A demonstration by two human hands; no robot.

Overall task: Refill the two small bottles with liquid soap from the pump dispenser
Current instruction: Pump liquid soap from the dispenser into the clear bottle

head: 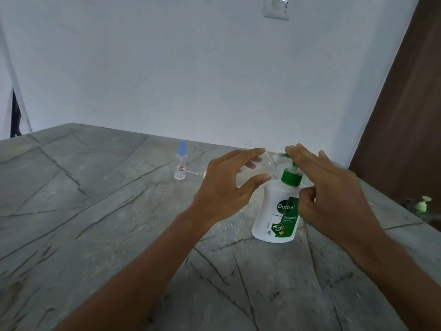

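A white pump dispenser (274, 211) with a green pump head and a Dettol label stands on the grey stone counter (95, 211). My left hand (226, 185) holds a small clear bottle (262, 167) tilted, between thumb and fingers, with its mouth at the green spout. My right hand (329, 187) lies over the pump head, fingers stretched across its top and thumb curled beside the dispenser's neck. A second small clear bottle (180, 163) with a blue spray cap and a small label stands upright farther back to the left.
A white wall runs along the counter's far edge. A brown panel (401, 115) rises at the right. Another green pump top (422, 204) shows at the counter's right edge. A thin white piece (195, 173) lies beside the capped bottle.
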